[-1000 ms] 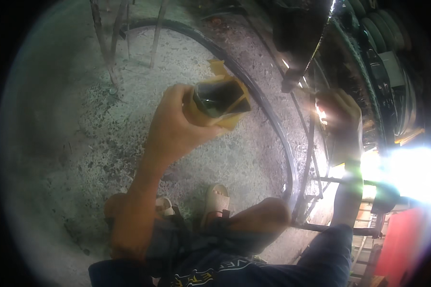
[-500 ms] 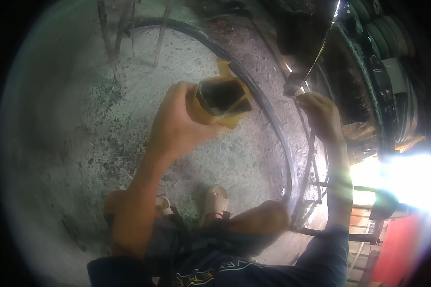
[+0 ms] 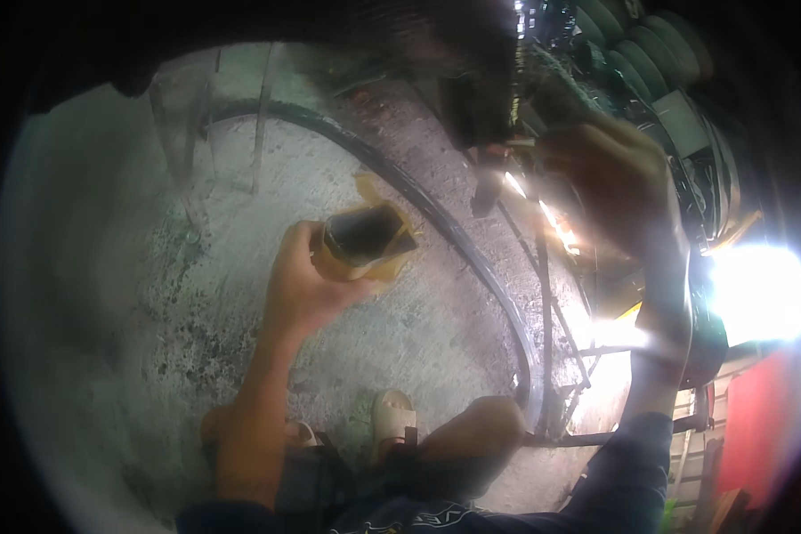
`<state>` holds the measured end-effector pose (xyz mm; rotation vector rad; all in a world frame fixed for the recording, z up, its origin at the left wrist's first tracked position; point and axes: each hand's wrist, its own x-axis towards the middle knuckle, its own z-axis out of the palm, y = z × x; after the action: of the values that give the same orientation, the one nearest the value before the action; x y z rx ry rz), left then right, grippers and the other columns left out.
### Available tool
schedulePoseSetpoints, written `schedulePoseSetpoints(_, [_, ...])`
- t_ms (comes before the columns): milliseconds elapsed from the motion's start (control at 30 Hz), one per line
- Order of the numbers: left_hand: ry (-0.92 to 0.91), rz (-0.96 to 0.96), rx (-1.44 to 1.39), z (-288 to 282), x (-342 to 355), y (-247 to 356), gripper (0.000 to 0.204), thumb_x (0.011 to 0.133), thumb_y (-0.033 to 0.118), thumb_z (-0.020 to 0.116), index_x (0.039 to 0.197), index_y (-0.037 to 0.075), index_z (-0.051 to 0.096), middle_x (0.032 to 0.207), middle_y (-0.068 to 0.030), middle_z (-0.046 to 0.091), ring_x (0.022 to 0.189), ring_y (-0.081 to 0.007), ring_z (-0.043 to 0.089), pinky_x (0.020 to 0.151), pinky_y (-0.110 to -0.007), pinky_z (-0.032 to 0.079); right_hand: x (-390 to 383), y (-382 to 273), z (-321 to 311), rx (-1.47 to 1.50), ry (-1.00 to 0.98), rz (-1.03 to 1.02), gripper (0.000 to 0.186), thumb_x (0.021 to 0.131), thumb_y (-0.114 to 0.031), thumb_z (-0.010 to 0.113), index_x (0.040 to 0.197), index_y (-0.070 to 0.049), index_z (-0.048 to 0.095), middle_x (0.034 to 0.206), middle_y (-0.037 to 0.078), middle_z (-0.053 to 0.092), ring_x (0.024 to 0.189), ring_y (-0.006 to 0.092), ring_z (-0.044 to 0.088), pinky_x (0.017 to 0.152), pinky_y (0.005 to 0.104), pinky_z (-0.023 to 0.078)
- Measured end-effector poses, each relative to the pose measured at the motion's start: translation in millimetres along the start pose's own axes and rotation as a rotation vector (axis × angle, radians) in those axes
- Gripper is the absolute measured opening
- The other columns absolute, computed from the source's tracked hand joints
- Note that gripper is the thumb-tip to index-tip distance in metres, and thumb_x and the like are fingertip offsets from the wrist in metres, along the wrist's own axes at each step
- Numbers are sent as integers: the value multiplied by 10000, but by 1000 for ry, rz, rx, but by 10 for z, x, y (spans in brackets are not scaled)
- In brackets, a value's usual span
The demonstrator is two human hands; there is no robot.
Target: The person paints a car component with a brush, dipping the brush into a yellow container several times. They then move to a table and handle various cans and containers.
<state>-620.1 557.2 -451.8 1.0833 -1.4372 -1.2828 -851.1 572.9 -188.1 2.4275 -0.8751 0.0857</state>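
While the left hand (image 3: 301,283) still holds the yellow container (image 3: 384,266), the right hand (image 3: 607,182), whose grip I cannot tell, moved farther from the dark block (image 3: 487,185), seemingly being the active one.

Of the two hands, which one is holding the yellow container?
The left hand, its grip around the yellow container; the right hand is blurred and well apart from it.

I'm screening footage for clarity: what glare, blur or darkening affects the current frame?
Head view: white glare at right, above the red panel; right hand smeared; left hand and yellow container less blurred; corners black.
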Motion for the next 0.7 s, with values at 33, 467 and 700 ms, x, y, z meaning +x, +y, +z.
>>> schedulePoseSetpoints(33, [-8, 19, -40, -16, 15, -50, 771, 583, 234, 914, 1225, -10, 562, 1185, -166, 628, 1116, -271, 622, 973, -399, 499, 113, -7, -45, 36, 91, -78, 113, 855, -121, 771, 952, -94, 721, 843, 32, 714, 725, 148, 714, 546, 287, 549])
schedulePoseSetpoints(467, [-3, -28, 59, -27, -71, 38, 736, 599, 209, 913, 1204, -11, 556, 1163, -142, 629, 1112, -235, 621, 992, -378, 487, 108, -128, -214, -165, 382, -136, 148, 882, -125, 739, 1019, -71, 727, 959, 40, 700, 695, 107, 637, 558, 250, 506])
schedulePoseSetpoints(700, [22, -2, 136, -150, -149, 49, 725, 611, 223, 912, 1198, -9, 553, 1150, -140, 631, 1108, -228, 627, 1012, -390, 496, -788, -222, 802, -403, 340, -218, 319, 881, -169, 782, 1198, -162, 749, 1224, -21, 579, 629, 20, 467, 542, 208, 386])
